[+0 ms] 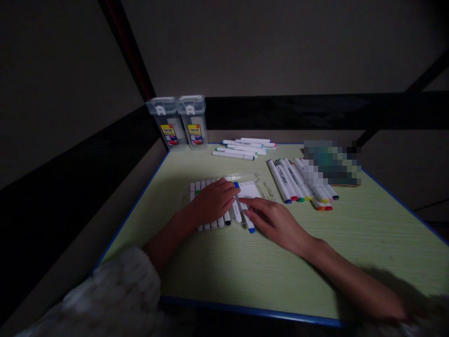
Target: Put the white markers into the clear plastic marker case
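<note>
A clear plastic tray point(264, 187) lies on the table with several white markers point(213, 224) side by side in its left part. My left hand point(215, 201) rests over these markers, its fingers curled together at the upper end of a blue-capped marker point(249, 223). That marker lies tilted over the tray, its blue lower end sticking out past the front edge. From the right, my right hand point(277, 222) pinches the same marker between thumb and index finger. Another white marker point(237, 213) shows just left of it, partly under my left fingers.
To the right lies a pile of colour-capped markers point(289, 180), beside a blurred-out flat green item point(345, 171). More markers point(242, 150) lie near the back edge. Two clear lidded boxes point(192, 124) stand at the back left. The pale green table point(280, 281) has a blue rim.
</note>
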`<state>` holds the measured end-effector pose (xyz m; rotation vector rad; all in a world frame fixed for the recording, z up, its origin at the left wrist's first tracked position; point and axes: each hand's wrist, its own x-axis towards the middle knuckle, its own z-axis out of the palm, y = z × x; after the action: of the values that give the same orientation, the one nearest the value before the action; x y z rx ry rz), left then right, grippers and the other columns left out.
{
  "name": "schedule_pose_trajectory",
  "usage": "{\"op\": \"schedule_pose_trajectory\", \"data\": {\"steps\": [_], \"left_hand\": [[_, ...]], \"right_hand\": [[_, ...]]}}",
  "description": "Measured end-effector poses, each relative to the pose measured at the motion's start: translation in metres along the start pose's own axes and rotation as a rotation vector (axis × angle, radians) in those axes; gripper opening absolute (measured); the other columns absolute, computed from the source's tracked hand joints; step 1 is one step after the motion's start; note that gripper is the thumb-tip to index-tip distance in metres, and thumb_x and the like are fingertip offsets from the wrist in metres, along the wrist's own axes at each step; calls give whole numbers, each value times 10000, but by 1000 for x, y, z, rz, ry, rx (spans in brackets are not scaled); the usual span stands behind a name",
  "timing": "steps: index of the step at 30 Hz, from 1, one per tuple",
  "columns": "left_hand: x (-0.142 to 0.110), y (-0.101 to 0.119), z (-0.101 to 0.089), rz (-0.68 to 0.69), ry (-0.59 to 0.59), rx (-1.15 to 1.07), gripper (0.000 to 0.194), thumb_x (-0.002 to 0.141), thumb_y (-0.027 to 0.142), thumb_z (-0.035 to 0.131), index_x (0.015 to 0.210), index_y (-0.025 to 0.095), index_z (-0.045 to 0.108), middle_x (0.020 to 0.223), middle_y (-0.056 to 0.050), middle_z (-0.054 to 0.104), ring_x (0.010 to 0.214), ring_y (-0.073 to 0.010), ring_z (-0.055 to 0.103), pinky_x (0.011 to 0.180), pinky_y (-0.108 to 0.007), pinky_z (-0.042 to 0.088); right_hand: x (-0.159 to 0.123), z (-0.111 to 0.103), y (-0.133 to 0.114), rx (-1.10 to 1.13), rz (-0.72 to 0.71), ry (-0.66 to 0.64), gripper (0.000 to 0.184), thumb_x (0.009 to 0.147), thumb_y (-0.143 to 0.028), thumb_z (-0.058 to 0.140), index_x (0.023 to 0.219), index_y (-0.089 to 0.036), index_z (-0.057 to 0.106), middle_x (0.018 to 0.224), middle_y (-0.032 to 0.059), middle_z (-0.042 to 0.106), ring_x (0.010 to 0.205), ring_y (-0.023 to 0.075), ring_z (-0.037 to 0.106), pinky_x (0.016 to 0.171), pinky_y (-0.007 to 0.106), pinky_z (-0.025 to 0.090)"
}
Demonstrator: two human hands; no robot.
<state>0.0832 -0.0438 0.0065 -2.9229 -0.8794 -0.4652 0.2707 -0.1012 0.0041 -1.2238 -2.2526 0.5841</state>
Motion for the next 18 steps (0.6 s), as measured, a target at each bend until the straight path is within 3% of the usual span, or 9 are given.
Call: {"op": "schedule_pose_trajectory", "data": {"steps": [18], "left_hand": [[0, 1, -1, -2, 1, -8, 225, 841, 175, 357, 989, 129, 519, 962, -82, 554, 924, -175, 472, 804, -329, 422]], "right_hand": [[0, 1, 0, -13, 9, -16, 374, 862, -270, 353, 1211, -220, 475, 1023, 48, 613, 909, 192, 561, 770, 338, 427]]}}
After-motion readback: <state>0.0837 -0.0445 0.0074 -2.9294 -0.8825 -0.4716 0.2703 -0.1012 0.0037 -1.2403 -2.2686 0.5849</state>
